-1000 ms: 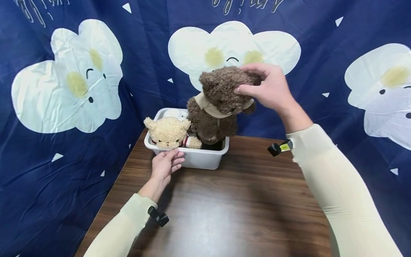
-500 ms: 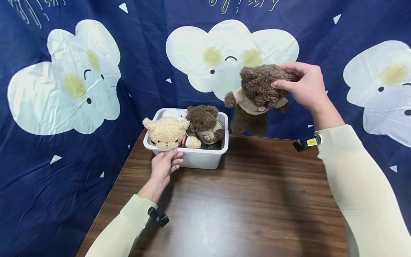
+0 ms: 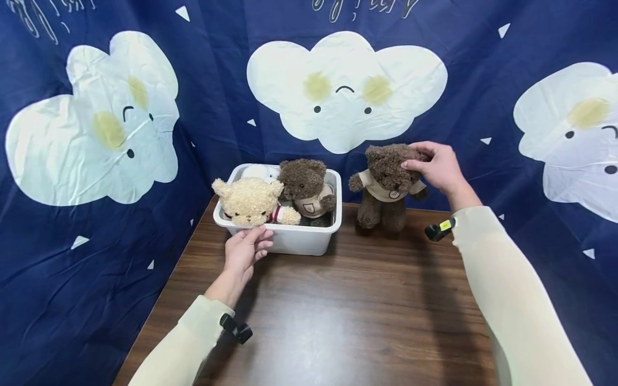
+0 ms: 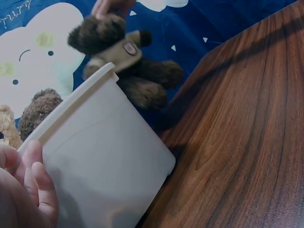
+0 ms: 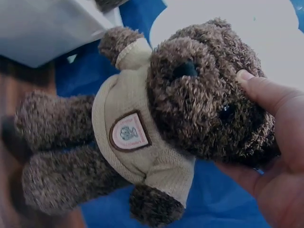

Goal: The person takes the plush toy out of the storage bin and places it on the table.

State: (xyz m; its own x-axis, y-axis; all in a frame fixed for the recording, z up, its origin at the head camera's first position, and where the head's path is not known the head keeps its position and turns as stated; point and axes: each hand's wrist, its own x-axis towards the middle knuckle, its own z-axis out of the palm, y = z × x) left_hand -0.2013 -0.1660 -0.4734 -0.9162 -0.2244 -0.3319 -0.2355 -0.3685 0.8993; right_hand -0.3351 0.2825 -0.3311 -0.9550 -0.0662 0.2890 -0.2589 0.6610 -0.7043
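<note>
My right hand [image 3: 441,167] grips the head of a brown teddy bear [image 3: 386,185] in a beige sweater, held upright right of the bin, its feet at the table's back edge. In the right wrist view the thumb presses the bear's [image 5: 133,118] head. My left hand [image 3: 242,251] holds the front rim of a white bin [image 3: 301,239], thumb at the rim and fingers against its outer wall. Inside the bin are a cream bear [image 3: 251,201], a second brown bear [image 3: 304,185] and a white plush [image 3: 259,171] partly hidden behind.
The bin stands at the back left of the brown wooden table [image 3: 338,311]. A dark blue cloth [image 3: 217,107] with white clouds hangs behind and at both sides, close to the table's back edge.
The right hand has carried the brown bear out from above the bin to the right, then lowered it. The other brown bear in the bin has come into view. The left hand stays at the rim.
</note>
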